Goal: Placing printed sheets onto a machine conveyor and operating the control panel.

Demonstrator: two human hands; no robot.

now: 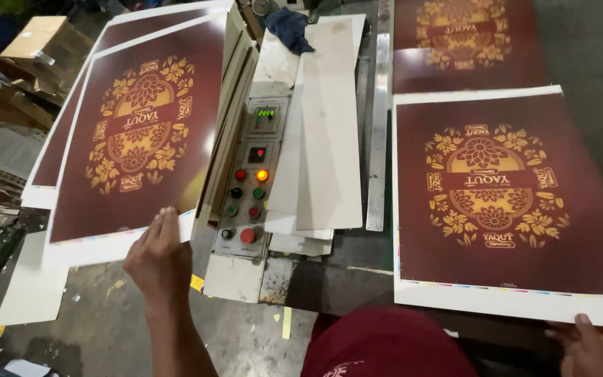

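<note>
My left hand [155, 257] grips the near edge of a large printed sheet [134, 132], dark maroon with a gold floral ornament, held tilted up at the left over a stack of similar sheets [50, 167]. At the bottom right, my right hand [591, 347] holds the near white margin of a second sheet [504, 202] of the same print, which lies flat on the machine bed. A third printed sheet [465, 38] lies further back on the right.
Between the two sheets stands a control panel [249, 188] with red, green and black buttons, a lit orange lamp and small displays. Plain white boards [326, 132] lean beside it, with a dark cloth [287, 28] above. Cardboard boxes [47, 42] sit at far left.
</note>
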